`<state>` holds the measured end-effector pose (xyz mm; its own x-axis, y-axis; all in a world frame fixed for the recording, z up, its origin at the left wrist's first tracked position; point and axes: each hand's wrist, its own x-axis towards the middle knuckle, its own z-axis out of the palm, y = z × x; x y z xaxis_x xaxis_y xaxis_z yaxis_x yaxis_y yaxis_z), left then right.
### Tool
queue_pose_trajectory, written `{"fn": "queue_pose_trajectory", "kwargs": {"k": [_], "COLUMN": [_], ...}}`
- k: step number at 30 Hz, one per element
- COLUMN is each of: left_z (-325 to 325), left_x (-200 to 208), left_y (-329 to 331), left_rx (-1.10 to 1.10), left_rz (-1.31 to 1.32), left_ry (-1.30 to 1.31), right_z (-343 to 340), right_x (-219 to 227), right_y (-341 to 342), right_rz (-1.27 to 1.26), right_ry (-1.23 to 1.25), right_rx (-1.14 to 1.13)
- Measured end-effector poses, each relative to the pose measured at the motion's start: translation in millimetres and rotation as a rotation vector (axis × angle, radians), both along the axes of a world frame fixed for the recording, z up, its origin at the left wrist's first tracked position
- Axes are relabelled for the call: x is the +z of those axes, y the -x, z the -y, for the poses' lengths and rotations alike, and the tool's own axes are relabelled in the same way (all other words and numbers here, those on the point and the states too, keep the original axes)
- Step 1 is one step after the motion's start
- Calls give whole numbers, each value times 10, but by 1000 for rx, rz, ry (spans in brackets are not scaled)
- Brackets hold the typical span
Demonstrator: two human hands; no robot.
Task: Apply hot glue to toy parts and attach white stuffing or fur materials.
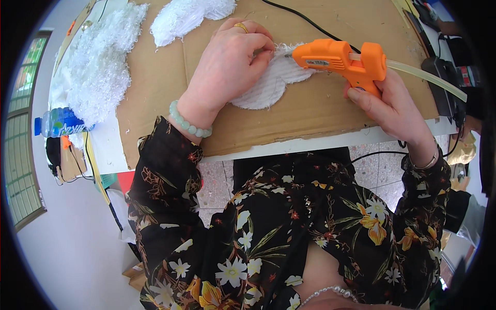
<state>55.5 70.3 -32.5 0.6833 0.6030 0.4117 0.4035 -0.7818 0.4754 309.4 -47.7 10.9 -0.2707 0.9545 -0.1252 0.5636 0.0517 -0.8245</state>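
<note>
My right hand [387,103] grips an orange hot glue gun [330,57] by its handle, with a long translucent glue stick [429,77] running out of its back. The gun's nozzle touches or hovers just over the edge of a white fluffy fabric piece [266,90], which lies with its ribbed side up on the cardboard. On the upper left of this piece rests my left hand [232,64], its thumb and index finger pinched together at the fabric's edge. What lies between those fingertips is too small to make out.
Cardboard [320,113] covers the white table. A pile of white shaggy fabric [106,62] lies at the left, another white fluffy piece [188,18] at the back. A blue-labelled plastic bottle [62,122] is at the left edge. A black cable [305,18] runs behind the gun.
</note>
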Motion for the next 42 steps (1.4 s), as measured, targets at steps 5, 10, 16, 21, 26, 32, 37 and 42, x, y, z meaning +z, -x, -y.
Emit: {"fn": "queue_pose_trajectory", "kwargs": {"k": [5,10,16,21,26,32,37,42], "left_z": [18,28,29,32,33,85,135,212], "left_x": [31,25,14,2,-8,29,104,170], "left_y": [10,-2,-1,16,30,21,-1,-9], "left_rx": [2,-4,-9,-7,-18,-11,-12,-19], "left_rz": [0,-3,2,-19,-26,-55,-147,-228], "left_ry": [4,13,22,7,-43,-130,-265,-367], "right_z": [-17,-20,-1,57,74,79,67,90], "right_x": [22,15,-12,20,32,16,22,8], "right_y": [15,45,-34,-125,-166,-162,-153,-228], "right_rz": [33,12,45,50,67,36,85,87], "right_ry": [-32,5,-60,27,102,96,65,20], "right_rx": [49,57,72,-1,-38,-55,-38,-39]}}
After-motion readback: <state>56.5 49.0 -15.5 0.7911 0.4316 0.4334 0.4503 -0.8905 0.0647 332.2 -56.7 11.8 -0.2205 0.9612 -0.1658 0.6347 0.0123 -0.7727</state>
